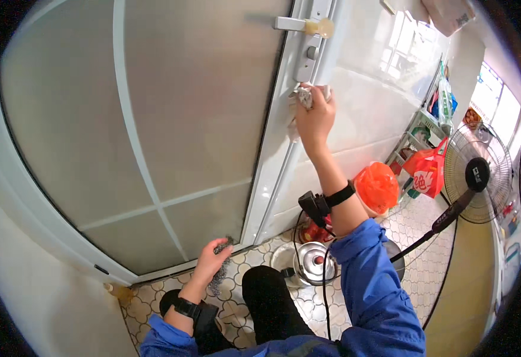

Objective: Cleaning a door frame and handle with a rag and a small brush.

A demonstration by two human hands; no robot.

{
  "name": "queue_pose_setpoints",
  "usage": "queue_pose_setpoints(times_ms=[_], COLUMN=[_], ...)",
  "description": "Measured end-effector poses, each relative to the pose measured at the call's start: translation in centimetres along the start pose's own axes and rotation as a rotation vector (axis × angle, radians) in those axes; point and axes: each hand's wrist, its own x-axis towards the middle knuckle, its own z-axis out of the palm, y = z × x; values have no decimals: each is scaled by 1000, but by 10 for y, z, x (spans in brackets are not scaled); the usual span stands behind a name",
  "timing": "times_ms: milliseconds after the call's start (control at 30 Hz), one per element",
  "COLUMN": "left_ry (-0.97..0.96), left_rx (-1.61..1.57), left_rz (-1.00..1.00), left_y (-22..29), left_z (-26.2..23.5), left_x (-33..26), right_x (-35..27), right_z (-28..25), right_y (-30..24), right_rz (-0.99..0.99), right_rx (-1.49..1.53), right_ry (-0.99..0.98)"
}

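A white-framed door with frosted glass panes (pixel 201 107) stands in front of me. My right hand (pixel 317 119) is raised to the door's edge and closed around a crumpled whitish cloth or tissue (pixel 305 96). The wad presses on the white frame just below the metal lock plate (pixel 304 70). Higher up is the lever handle (pixel 290 24). Low near the door's bottom corner, my left hand (pixel 210 262) is closed on a grey steel wool scourer (pixel 220 278), which hangs below the fingers, apart from the door.
On the patterned tile floor (pixel 236 309) stands a pot with a shiny lid (pixel 314 257). A bin with an orange bag (pixel 376 185), a red carrier bag (pixel 428 172), a shelf rack (pixel 418 131) and a standing fan (pixel 478 174) are on the right. A black cable (pixel 326 297) runs beside my right arm.
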Motion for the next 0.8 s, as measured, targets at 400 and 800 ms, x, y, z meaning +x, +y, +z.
queue_pose_setpoints(times_ms=[400,800], left_ry=[62,66], left_rx=[86,134], left_rz=[83,192], left_y=[-7,7], left_z=[-5,-10], left_x=[1,-7], right_x=[52,-2], right_z=[-23,-6], right_y=[-64,-42], right_rz=[-361,-332], right_rx=[-318,-374], right_ry=[8,-78])
